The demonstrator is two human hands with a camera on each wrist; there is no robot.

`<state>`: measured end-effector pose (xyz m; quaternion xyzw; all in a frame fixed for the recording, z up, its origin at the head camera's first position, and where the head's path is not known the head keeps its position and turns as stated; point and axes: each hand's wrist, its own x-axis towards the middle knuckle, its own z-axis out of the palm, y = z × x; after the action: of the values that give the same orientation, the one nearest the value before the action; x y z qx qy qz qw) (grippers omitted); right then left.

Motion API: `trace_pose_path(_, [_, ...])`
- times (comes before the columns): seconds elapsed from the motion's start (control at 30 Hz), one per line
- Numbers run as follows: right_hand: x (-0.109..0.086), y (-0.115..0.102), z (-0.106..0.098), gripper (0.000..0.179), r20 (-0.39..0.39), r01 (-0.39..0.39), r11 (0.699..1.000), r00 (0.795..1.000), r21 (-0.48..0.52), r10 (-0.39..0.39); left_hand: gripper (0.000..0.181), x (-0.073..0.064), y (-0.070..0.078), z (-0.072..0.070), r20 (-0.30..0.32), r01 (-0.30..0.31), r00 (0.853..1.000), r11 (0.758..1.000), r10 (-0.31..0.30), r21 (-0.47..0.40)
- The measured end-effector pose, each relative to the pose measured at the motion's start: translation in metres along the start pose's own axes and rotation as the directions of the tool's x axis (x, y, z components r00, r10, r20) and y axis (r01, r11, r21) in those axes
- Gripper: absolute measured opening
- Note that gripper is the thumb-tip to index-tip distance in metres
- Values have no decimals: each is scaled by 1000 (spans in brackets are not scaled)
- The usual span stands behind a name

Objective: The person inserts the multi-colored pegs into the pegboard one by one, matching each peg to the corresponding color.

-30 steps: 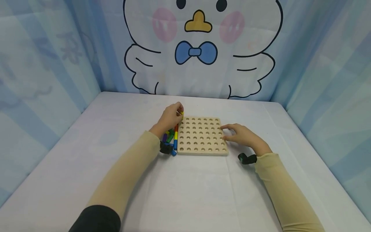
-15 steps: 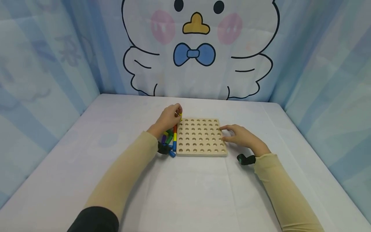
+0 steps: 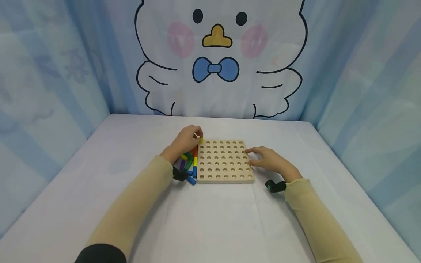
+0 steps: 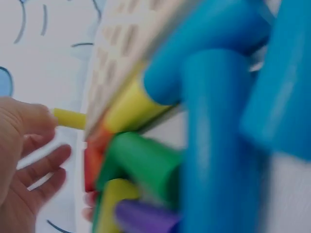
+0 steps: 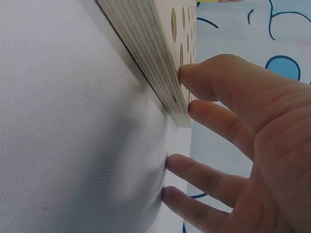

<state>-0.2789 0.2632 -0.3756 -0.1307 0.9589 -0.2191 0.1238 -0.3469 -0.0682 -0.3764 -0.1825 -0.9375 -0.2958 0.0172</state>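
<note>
My left hand (image 3: 185, 141) pinches a yellow peg (image 4: 69, 118) between thumb and finger at the far left corner of a wooden pegboard (image 3: 225, 181). The peg stands upright there, its lower end at the corner hole; how deep it sits I cannot tell. On the board's right side, my right hand (image 3: 271, 160) touches the edge with thumb and index fingertip. Two of its other fingertips rest on the white cloth in the right wrist view. No pegs show in the other visible holes.
Along the board's left side lie loose pegs: blue (image 3: 191, 180), green (image 3: 188, 165), purple (image 3: 182, 165) and yellow (image 3: 184, 157). Red, yellow and blue ones form a row against the edge. A printed curtain (image 3: 215, 98) hangs behind the white table (image 3: 213, 226).
The head view has tilted up, so everything sits a little lower and further left in it. Both hands keep nearly the same place at the board, the yellow peg still in the left.
</note>
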Motion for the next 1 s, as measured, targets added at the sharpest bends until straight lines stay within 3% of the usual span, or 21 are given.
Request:
trace_pose_path(0.1, [-2, 1, 0, 55, -1, 6, 1000, 1000, 5, -6, 13, -5, 1, -8, 50, 21, 998, 998, -24, 64])
trace_pose_path(0.2, [-4, 1, 0, 54, 1, 12, 1000, 1000, 5, -12, 9, -13, 4, -17, 138, 47, 988, 989, -67, 140])
trace_pose_path(0.27, [-5, 0, -1, 54, -3, 10, 1000, 1000, 9, -10, 7, -18, 7, -23, 204, 58, 974, 981, -96, 185])
trace_pose_path(0.4, [-6, 1, -2, 54, -12, 12, 1000, 1000, 18, -11, 9, -28, 12, -31, 325, 71, 932, 963, -157, 260])
trace_pose_path(0.57, [-8, 2, -1, 53, -12, 5, 1000, 1000, 22, -5, 13, -40, 12, -33, 411, 16, 898, 944, -158, 328])
trace_pose_path(0.7, [-8, 1, 1, 53, -18, 4, 1000, 1000, 9, -4, 11, -47, 12, -31, 424, -2, 893, 941, -150, 338])
trace_pose_path(1.0, [-5, 1, 1, 53, -22, 8, 1000, 1000, 29, -8, 15, -50, 7, -26, 399, -121, 916, 913, -50, 390])
